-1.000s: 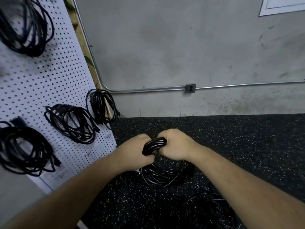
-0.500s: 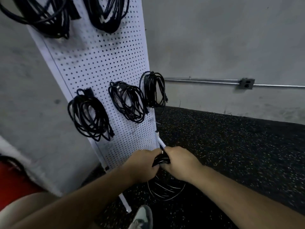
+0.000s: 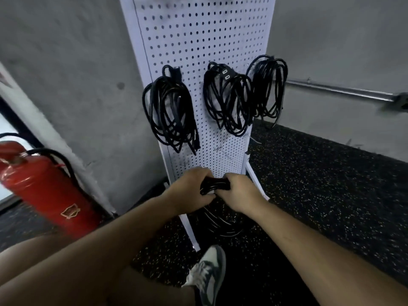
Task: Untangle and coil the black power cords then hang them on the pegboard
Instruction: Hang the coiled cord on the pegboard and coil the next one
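Both hands meet at lower centre of the frame, just in front of the bottom of the pegboard (image 3: 198, 40). The left hand (image 3: 189, 191) and right hand (image 3: 240, 193) each have fingers curled round the top of a black coil (image 3: 215, 186), gripping it bunched between them. Its loops hang below the wrists, near the floor (image 3: 331, 195) and beside the board's white leg (image 3: 189, 228).

Three coils already hang at mid-frame: the left coil (image 3: 170, 111), the middle coil (image 3: 227, 102) and the right coil (image 3: 268, 87), which overlaps the board's right edge. Under them the board is bare, with what may be thin hooks (image 3: 220, 150), too faint to be sure.

The bundle is held only at its top, so if either grip loosens on the way to a hook, strands could slip free and the coil spring open. A thin, low hook may catch only some strands, leaving the rest to sag or drop. The dangling loops could snag on the leg or get trapped under the shoe (image 3: 207, 274) at bottom centre. The board seems to stand on its own legs, so a hard push low down might rock it and shake the hung coils; the right coil looks likeliest to slide off
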Action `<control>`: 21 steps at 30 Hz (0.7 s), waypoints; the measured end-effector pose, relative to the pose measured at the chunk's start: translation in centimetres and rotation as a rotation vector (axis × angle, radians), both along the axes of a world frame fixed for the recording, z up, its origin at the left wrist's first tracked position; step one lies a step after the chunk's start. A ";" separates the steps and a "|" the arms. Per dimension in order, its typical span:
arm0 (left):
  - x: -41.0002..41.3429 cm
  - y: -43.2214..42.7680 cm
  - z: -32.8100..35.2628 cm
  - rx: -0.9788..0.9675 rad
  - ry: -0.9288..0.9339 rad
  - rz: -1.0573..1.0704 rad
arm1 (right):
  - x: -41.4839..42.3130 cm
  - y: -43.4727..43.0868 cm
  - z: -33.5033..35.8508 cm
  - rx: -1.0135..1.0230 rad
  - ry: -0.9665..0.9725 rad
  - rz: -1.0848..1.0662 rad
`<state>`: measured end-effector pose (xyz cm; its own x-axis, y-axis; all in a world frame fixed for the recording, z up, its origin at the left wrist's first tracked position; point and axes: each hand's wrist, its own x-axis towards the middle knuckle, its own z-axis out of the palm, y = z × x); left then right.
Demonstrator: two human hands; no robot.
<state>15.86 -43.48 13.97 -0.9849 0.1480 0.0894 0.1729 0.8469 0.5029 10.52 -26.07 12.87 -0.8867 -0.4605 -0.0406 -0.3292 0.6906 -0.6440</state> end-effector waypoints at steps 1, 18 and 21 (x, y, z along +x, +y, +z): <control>0.2 -1.0 -0.4 0.026 0.000 -0.020 | -0.4 -0.6 -0.2 -0.015 0.001 0.016; -4.2 -7.8 -7.4 -0.117 0.298 0.216 | -9.7 -7.8 -4.2 0.082 0.066 0.330; -4.5 -8.3 -8.8 -0.207 0.289 0.240 | -10.1 -8.9 -6.0 0.061 0.063 0.299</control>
<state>11.32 -51.81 5.19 -0.9324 -0.0383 0.3593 0.0677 0.9582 0.2779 0.45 -35.00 6.85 -0.7142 -0.6995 -0.0256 -0.5610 0.5939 -0.5766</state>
